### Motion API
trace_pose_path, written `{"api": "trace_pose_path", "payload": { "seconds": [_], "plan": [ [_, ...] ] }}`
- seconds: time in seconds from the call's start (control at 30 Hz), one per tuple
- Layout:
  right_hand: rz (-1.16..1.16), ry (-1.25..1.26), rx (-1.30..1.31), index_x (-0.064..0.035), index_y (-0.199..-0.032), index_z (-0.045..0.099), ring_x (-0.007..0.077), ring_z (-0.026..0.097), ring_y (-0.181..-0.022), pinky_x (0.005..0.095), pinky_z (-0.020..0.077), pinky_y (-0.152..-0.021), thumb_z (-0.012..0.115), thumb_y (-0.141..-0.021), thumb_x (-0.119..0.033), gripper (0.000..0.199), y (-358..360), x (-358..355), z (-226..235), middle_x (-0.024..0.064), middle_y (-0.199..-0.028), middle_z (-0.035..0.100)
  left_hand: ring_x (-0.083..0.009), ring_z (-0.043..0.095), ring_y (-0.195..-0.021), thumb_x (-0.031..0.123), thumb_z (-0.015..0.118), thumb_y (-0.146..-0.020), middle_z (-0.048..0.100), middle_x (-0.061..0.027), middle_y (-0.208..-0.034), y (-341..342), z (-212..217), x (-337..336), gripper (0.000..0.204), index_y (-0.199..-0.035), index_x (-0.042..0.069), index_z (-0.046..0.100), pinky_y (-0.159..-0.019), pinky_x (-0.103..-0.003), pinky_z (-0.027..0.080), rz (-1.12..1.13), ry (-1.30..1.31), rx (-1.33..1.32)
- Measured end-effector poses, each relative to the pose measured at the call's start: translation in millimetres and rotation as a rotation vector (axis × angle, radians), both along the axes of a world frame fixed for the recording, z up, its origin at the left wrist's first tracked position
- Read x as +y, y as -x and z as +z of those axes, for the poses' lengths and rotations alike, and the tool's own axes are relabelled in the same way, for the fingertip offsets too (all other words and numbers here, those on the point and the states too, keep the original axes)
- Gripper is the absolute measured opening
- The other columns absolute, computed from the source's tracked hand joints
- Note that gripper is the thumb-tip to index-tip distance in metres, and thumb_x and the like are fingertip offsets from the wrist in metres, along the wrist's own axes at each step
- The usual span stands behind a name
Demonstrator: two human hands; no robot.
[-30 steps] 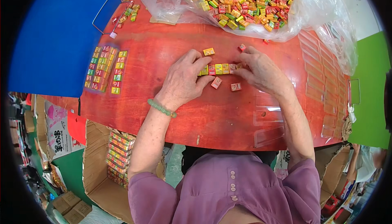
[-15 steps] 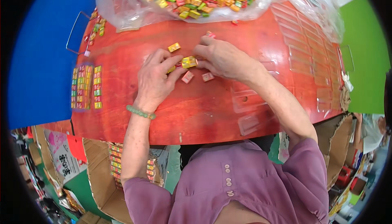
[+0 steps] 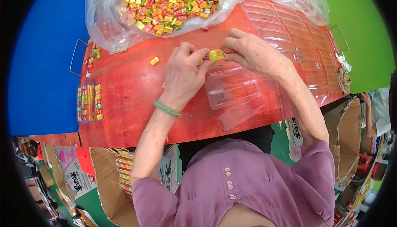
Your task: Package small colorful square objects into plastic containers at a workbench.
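Small boxes (image 3: pixel 216 55) clamped in the grip of left hand (image 3: pixel 185 72) and right hand (image 3: pixel 257 55), partly hidden, uncountable, with one yellow box (image 3: pixel 155 60) loose on worktop (image 3: pixel 128 94).

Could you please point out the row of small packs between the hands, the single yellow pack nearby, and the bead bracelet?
Row of small packs (image 3: pixel 216 55): head view, on its exposed yellow part.
Single yellow pack (image 3: pixel 154 60): head view, on its upper face.
Bead bracelet (image 3: pixel 166 109): head view, on its visible beads.

Over the red table (image 3: pixel 128 103) I saw the left hand (image 3: pixel 184 72) and right hand (image 3: pixel 257 54) pinch a row of small bright packets (image 3: pixel 216 55).
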State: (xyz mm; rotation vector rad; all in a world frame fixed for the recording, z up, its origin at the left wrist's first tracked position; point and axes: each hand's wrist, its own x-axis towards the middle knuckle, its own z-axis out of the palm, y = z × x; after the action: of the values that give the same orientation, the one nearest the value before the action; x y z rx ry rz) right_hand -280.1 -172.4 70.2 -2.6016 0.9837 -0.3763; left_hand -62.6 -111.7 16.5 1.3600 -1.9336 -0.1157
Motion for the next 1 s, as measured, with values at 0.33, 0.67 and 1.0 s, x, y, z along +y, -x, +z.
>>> {"api": "trace_pose_path", "payload": {
  "seconds": [0.33,0.67,1.0],
  "plan": [
    [-0.094,-0.091,0.002,0.0008,-0.115,0.064,0.0417,0.064,-0.097,0.0477,0.0530,-0.080,0.069,-0.093,-0.011,0.026,43.2,1.1,-43.1,0.0194,-0.105,0.058,-0.0283,0.061,-0.095,0.023,0.081,-0.083,0.058,-0.0081,-0.098,43.2,-29.1,-6.1,0.026,-0.105,0.012,0.076,-0.078,-0.042,0.054,-0.013,-0.145,-0.051],
    [-0.105,-0.159,-0.023,-0.0008,-0.115,0.066,0.0378,0.062,-0.095,0.0452,0.0523,-0.081,0.070,-0.093,-0.012,0.025,45.8,-0.7,-48.2,0.0169,-0.102,0.057,-0.0322,0.061,-0.098,0.019,0.081,-0.083,0.056,-0.0139,-0.106,38.9,-32.1,-4.7,0.034,-0.112,0.006,0.071,-0.081,-0.043,0.055,-0.092,-0.168,-0.057],
    [-0.218,-0.029,-0.152,-0.0016,-0.112,0.069,0.0348,0.064,-0.097,0.0433,0.0529,-0.084,0.070,-0.092,-0.010,0.022,65.2,17.1,-53.6,0.0154,-0.102,0.064,-0.0386,0.062,-0.115,0.015,0.079,-0.086,0.060,-0.0217,-0.127,15.5,-15.5,18.5,0.049,-0.127,-0.004,0.062,-0.095,-0.046,0.052,-0.116,-0.217,-0.096]
  ]
}}
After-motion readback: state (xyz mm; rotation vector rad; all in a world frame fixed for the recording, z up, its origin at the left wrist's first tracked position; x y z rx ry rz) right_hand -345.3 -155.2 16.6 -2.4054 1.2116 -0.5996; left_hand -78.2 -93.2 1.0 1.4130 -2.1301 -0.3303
